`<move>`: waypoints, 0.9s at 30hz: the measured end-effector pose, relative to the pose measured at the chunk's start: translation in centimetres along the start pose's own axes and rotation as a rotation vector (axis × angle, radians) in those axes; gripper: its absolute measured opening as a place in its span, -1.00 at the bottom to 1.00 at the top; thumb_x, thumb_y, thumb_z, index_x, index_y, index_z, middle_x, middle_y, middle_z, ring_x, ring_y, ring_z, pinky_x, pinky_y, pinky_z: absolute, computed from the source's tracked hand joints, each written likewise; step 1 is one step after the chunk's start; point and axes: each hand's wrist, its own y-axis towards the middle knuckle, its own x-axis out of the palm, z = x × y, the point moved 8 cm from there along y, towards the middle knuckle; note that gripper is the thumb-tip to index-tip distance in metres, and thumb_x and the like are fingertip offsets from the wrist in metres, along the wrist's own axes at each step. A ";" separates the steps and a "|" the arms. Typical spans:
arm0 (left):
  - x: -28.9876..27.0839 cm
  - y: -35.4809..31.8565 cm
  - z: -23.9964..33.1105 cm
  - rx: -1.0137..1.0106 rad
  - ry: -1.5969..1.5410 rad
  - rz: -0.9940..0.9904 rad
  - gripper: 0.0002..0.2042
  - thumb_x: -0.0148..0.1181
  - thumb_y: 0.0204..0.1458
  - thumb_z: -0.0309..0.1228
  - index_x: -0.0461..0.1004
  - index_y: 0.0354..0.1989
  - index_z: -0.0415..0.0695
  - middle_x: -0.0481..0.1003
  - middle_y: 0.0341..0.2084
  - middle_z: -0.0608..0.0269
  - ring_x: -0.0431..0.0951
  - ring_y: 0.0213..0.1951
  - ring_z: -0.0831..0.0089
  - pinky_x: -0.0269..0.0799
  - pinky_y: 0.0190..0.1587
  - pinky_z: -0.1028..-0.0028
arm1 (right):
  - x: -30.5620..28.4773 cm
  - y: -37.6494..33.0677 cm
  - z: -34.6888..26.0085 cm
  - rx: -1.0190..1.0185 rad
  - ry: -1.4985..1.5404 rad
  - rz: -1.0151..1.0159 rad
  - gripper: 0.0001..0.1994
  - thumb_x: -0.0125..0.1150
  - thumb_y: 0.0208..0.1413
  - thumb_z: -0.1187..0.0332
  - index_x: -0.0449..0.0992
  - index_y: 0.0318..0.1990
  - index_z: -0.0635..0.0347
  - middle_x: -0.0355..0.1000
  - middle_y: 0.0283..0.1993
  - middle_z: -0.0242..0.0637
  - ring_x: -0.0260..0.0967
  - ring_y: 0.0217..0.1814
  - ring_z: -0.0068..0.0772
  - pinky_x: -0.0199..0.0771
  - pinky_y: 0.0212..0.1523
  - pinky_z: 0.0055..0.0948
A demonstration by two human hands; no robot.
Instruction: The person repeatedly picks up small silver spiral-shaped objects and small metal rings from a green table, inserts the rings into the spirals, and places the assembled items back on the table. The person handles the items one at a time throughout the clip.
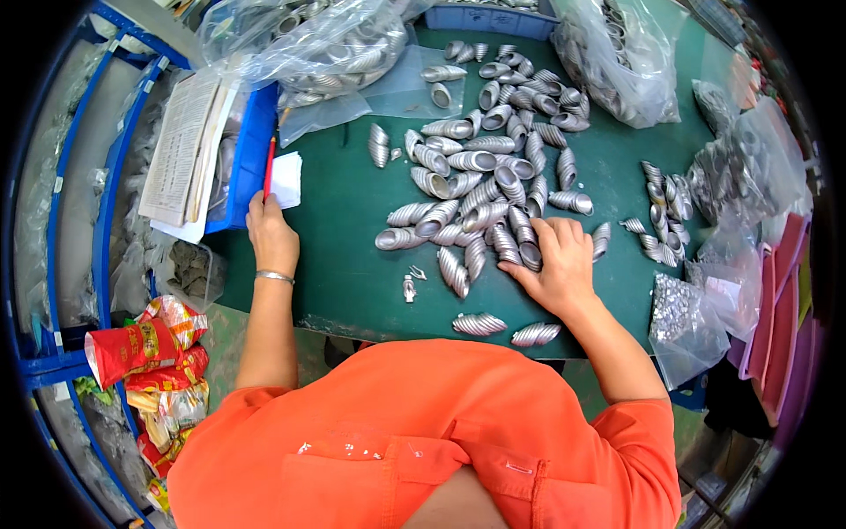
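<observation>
My left hand (273, 236) is closed on a red pencil (269, 166), beside a white slip of paper (285, 180) and the blue bin. My right hand (560, 266) rests at the near edge of a heap of silvery, spiral-ribbed metal tubes with slanted open ends (480, 189). Its thumb and fingers curl round a ribbed metal tube (530, 257) there. Closer to me lie two single tubes, a left one (478, 324) and a right one (535, 334). A small silvery fitting (409, 288) sits left of them.
Papers (181, 145) lean on a blue bin (251, 159) at the left. Plastic bags of parts (352, 53) stand at the back of the green table (344, 238), with more bags (749, 159) at the right. A blue rack (106, 185) and red packets (150, 348) are left.
</observation>
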 end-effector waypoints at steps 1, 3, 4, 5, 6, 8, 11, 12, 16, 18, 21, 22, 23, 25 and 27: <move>0.5 0.0 0.0 0.005 0.021 -0.009 -0.66 -0.02 -0.09 -0.72 0.42 -0.06 -0.39 0.33 0.05 -0.19 0.39 0.03 -0.07 0.31 0.05 0.13 | -0.1 -0.2 0.0 -0.012 0.006 0.019 -0.32 0.44 -0.26 0.01 0.41 0.08 0.05 0.33 -0.09 -0.25 0.25 -0.02 -0.12 0.19 -0.16 -0.19; 1.3 0.2 -0.4 0.008 0.035 -0.039 -0.64 -0.01 -0.09 -0.71 0.41 -0.04 -0.39 0.27 0.17 -0.15 0.35 0.12 -0.04 0.29 0.08 0.12 | -0.4 -0.1 -0.5 -0.060 -0.015 0.019 -0.35 0.42 -0.23 0.04 0.41 0.10 -0.03 0.34 -0.07 -0.27 0.25 -0.01 -0.13 0.20 -0.17 -0.20; 1.4 0.2 -0.4 -0.001 0.028 -0.050 -0.64 -0.01 -0.09 -0.71 0.41 -0.03 -0.39 0.27 0.17 -0.15 0.35 0.13 -0.04 0.29 0.08 0.12 | -0.5 0.0 -0.8 -0.085 -0.022 0.018 -0.37 0.41 -0.21 0.06 0.41 0.12 -0.08 0.34 -0.05 -0.29 0.25 -0.01 -0.14 0.20 -0.18 -0.20; 1.4 0.3 -0.4 -0.010 0.022 -0.061 -0.63 -0.02 -0.09 -0.72 0.41 -0.03 -0.39 0.27 0.18 -0.15 0.35 0.13 -0.03 0.29 0.08 0.12 | -0.6 -0.1 -1.2 -0.122 -0.056 0.008 -0.42 0.38 -0.16 0.11 0.43 0.12 -0.19 0.35 -0.03 -0.32 0.24 -0.01 -0.15 0.22 -0.20 -0.20; 1.4 0.4 -0.3 -0.018 0.013 -0.070 -0.63 -0.02 -0.09 -0.72 0.41 -0.03 -0.39 0.27 0.18 -0.15 0.35 0.14 -0.03 0.29 0.08 0.12 | -0.6 -0.1 -1.2 -0.145 -0.052 0.005 -0.44 0.39 -0.17 0.13 0.45 0.09 -0.15 0.35 -0.03 -0.30 0.25 0.00 -0.14 0.23 -0.18 -0.20; 0.3 0.4 0.7 -0.012 0.018 -0.021 -0.64 0.05 -0.08 -0.66 0.42 -0.03 -0.32 0.31 0.13 -0.09 0.34 0.12 -0.03 0.26 0.09 0.14 | -0.5 -0.2 -1.2 -0.195 -0.044 0.000 -0.48 0.41 -0.19 0.18 0.49 0.04 -0.07 0.36 -0.02 -0.27 0.25 0.00 -0.12 0.26 -0.13 -0.21; -2.9 0.7 3.7 0.039 -0.171 0.110 -0.66 0.12 -0.07 -0.59 0.46 -0.05 -0.19 0.35 0.06 0.01 0.33 0.07 -0.01 0.22 0.10 0.18 | -1.2 -0.1 -0.3 -0.219 0.116 0.042 -0.48 0.40 -0.20 0.28 0.51 0.04 -0.14 0.39 -0.06 -0.28 0.28 -0.03 -0.13 0.29 -0.11 -0.20; -3.4 0.8 4.9 0.126 -0.282 0.146 -0.67 0.17 -0.06 -0.56 0.46 -0.05 -0.18 0.37 0.04 0.03 0.35 0.05 0.04 0.25 0.08 0.21 | -1.4 0.0 -0.1 -0.221 0.172 0.058 -0.48 0.40 -0.22 0.31 0.52 0.03 -0.13 0.39 -0.06 -0.27 0.29 -0.03 -0.13 0.31 -0.09 -0.20; -2.9 0.2 10.3 0.034 -0.789 -0.289 -0.58 0.33 -0.10 -0.45 0.43 -0.01 -0.19 0.39 0.01 0.11 0.42 -0.08 0.32 0.41 -0.13 0.42 | -4.4 1.4 2.1 -0.035 0.471 0.249 -0.62 0.30 -0.13 0.56 0.56 -0.06 0.15 0.42 -0.14 -0.15 0.39 -0.17 -0.24 0.41 -0.13 -0.36; -3.2 -0.7 13.1 0.285 -0.678 -0.350 -0.35 0.46 -0.23 -0.28 0.36 0.09 -0.19 0.33 0.08 0.07 0.39 0.02 0.22 0.36 0.01 0.35 | -6.0 2.9 2.3 0.047 0.584 0.351 -0.70 0.24 -0.02 0.60 0.55 -0.08 0.23 0.43 -0.19 -0.17 0.41 -0.21 -0.34 0.42 -0.16 -0.45; -2.9 -2.0 16.9 0.518 -0.698 -0.388 -0.04 0.50 -0.41 -0.04 0.21 0.21 -0.24 0.20 0.19 -0.04 0.18 0.23 -0.01 0.09 0.27 0.16 | -9.8 3.2 1.0 -0.024 0.511 0.656 -0.75 0.16 0.08 0.61 0.50 -0.06 0.28 0.38 -0.09 -0.15 0.37 -0.15 -0.35 0.42 -0.14 -0.45; -2.3 -2.4 17.9 0.568 -0.689 -0.397 -0.05 0.49 -0.40 -0.01 0.21 0.22 -0.19 0.19 0.19 -0.06 0.20 0.21 -0.01 0.12 0.24 0.15 | -10.8 2.5 0.7 -0.063 0.448 0.788 -0.74 0.15 0.09 0.61 0.48 -0.04 0.27 0.36 -0.05 -0.13 0.37 -0.12 -0.33 0.42 -0.13 -0.44; -2.1 -2.5 18.7 0.571 -0.637 -0.373 -0.14 0.47 -0.35 -0.06 0.26 0.18 -0.16 0.23 0.15 -0.05 0.24 0.17 0.00 0.16 0.20 0.16 | -10.1 1.6 0.9 -0.116 0.469 0.852 -0.71 0.15 0.09 0.59 0.45 -0.01 0.25 0.34 0.00 -0.12 0.33 -0.03 -0.26 0.38 -0.04 -0.39; -1.5 -2.6 19.1 0.590 -0.621 -0.359 -0.32 0.44 -0.26 -0.18 0.34 0.10 -0.13 0.31 0.05 -0.01 0.32 0.08 0.05 0.23 0.13 0.20 | -5.9 2.7 -0.8 -0.232 0.146 0.439 -0.74 0.23 0.03 0.48 0.50 -0.09 0.20 0.33 0.09 -0.10 0.30 0.09 -0.09 0.25 0.12 -0.22; -0.8 -2.3 18.6 0.600 -0.691 -0.372 -0.47 0.40 -0.19 -0.30 0.41 0.01 -0.12 0.37 -0.05 0.04 0.37 -0.01 0.10 0.29 0.06 0.24 | -3.0 3.3 -1.6 -0.298 0.102 0.128 -0.77 0.26 -0.01 0.44 0.52 -0.15 0.18 0.34 0.10 -0.11 0.28 0.13 -0.04 0.21 0.17 -0.15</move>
